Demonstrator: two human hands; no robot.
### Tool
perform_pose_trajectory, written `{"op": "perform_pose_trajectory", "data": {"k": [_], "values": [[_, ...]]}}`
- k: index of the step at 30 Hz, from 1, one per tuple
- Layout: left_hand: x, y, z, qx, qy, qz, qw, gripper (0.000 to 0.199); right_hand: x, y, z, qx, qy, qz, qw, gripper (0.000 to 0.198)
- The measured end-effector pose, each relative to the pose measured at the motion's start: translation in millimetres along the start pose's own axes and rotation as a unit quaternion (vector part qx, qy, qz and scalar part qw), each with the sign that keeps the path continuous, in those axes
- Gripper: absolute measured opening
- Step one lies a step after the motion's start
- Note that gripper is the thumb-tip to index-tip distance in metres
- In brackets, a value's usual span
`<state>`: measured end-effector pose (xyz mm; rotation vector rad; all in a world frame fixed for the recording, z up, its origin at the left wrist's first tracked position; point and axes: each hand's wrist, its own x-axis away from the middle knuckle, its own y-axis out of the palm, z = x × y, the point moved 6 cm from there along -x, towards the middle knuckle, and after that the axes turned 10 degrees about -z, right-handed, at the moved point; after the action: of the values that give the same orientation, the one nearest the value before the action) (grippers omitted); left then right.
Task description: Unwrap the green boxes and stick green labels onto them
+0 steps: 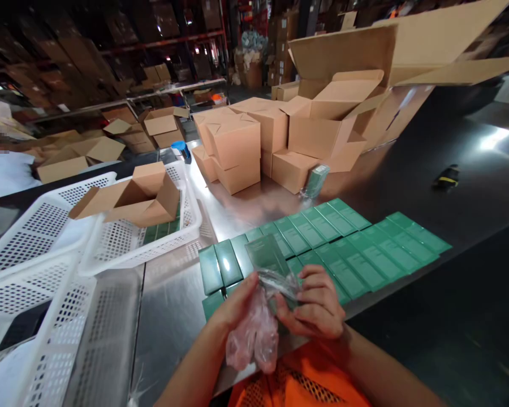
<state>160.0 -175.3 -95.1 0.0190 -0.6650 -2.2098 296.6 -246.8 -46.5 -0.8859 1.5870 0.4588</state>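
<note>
Between my two hands is a crumpled clear plastic bag (253, 339), its loose part hanging down below my fingers. My left hand (240, 299) is closed on the bag's left side, thumb pointing up. With fingers curled, my right hand (316, 305) grips the bag's right side. A green box (265, 254) stands out just beyond the plastic, tilted above the others; whether it is partly inside the bag I cannot tell. Under and behind my hands, flat green boxes (352, 263) lie side by side in two long rows on the metal table (165, 322).
White perforated baskets (139, 260) stand at the left, one holding an open carton (146, 195) and green boxes. Brown cartons (237, 141) are stacked behind the rows, near an upright wrapped green box (316, 181). A black-and-yellow object (446, 178) lies at right. A person (8, 169) is at far left.
</note>
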Motion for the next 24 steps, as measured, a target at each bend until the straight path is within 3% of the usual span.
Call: {"op": "perform_pose_trajectory", "data": {"k": [3, 4, 6, 8, 11, 13, 14, 19, 21, 22, 24], "values": [[0, 3, 4, -0.041, 0.008, 0.005, 0.999, 0.051, 5, 6, -2, -0.026, -0.008, -0.032, 0.999, 0.042], [0, 4, 5, -0.057, 0.006, -0.001, 0.998, 0.049, 6, 7, 1, -0.056, 0.016, -0.028, 0.998, 0.041], [-1, 5, 6, -0.098, 0.002, -0.027, 0.995, 0.052, 9, 6, 16, -0.138, 0.127, 0.004, 0.982, 0.033], [-2, 6, 9, -0.174, 0.018, -0.057, 0.983, 0.056, 16, 8, 37, -0.217, 0.297, 0.014, 0.930, 0.042], [-5, 5, 12, -0.283, 0.046, -0.079, 0.955, 0.057, 28, 25, 54, -0.318, 0.480, -0.114, 0.810, 0.051], [-7, 3, 13, -0.328, 0.055, -0.068, 0.941, 0.057, 32, 32, 54, -0.386, 0.516, -0.159, 0.748, 0.044], [-7, 2, 13, -0.344, 0.059, -0.058, 0.935, 0.057, 32, 34, 54, -0.414, 0.520, -0.151, 0.732, 0.042], [-5, -1, 20, -0.409, 0.085, -0.002, 0.909, 0.046, 42, 38, 56, -0.489, 0.552, -0.024, 0.675, 0.048], [-4, 6, 23, -0.438, 0.099, -0.020, 0.893, 0.044, 42, 32, 67, -0.479, 0.570, 0.020, 0.668, 0.051], [-3, 11, 25, -0.451, 0.107, -0.044, 0.885, 0.042, 40, 23, 79, -0.461, 0.569, 0.041, 0.680, 0.052], [-1, 22, 27, -0.450, 0.122, -0.096, 0.879, 0.038, 28, -7, 113, -0.388, 0.537, 0.090, 0.744, 0.053]]}}
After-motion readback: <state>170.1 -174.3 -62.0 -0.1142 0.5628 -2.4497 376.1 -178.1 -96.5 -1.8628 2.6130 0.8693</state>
